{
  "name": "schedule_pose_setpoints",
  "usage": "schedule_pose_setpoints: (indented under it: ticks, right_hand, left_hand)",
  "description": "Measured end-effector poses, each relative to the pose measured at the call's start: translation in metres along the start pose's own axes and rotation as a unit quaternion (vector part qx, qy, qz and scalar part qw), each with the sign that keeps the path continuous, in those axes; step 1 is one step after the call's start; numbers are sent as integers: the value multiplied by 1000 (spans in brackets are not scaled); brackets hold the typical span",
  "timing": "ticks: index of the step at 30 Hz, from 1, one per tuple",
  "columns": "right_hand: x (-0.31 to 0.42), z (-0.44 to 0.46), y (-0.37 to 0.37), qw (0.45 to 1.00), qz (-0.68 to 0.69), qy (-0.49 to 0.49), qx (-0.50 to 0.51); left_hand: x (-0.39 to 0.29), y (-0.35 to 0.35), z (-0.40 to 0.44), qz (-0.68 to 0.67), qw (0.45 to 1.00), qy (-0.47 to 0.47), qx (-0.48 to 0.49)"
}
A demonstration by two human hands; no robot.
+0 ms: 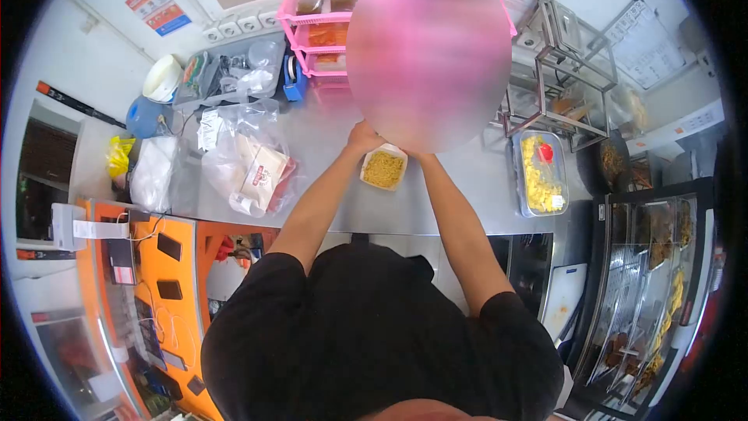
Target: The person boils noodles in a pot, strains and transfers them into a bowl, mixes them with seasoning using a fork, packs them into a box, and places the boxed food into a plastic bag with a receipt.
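A white paper box (382,168) filled with yellowish crumbly food stands on the steel counter (319,121) in front of me. At its upper left is my left hand (364,138), close to or touching the rim; its fingertips are hidden by a large blurred oval. My right hand (418,150) reaches in at the upper right of the box, mostly covered by the same blur. What either hand holds cannot be made out.
Plastic bags with a printed paper packet (263,168) lie left of the box. Pink shelves (290,19) stand behind. To the right are a clear container of yellow food (539,175), a metal rack (538,109) and a glass display case (647,288). Phones lie on an orange surface (178,316).
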State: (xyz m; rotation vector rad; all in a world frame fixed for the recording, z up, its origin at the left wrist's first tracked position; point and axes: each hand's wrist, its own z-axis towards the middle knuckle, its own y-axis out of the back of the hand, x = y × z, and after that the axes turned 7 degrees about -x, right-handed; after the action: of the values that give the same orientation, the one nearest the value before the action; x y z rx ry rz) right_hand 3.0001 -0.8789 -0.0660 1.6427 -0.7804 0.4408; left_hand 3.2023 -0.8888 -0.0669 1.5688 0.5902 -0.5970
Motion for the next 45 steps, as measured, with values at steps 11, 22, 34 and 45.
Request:
schedule_pose_setpoints:
  ticks: [11, 22, 34, 45]
  right_hand:
    - [23, -56, 27, 958, -40, 280, 46]
    - [-44, -133, -1, 929, -150, 332, -61]
    - [-66, -160, -63, 955, -26, 214, -203]
    - [-66, -149, -72, 927, 70, 126, -345]
  left_hand:
    - [56, 77, -80, -95, 984, -148, 29]
    - [64, 68, -120, 86, 904, -417, 23]
    - [-13, 39, -100, 224, 902, -353, 108]
    - [-35, 24, -92, 284, 909, -243, 186]
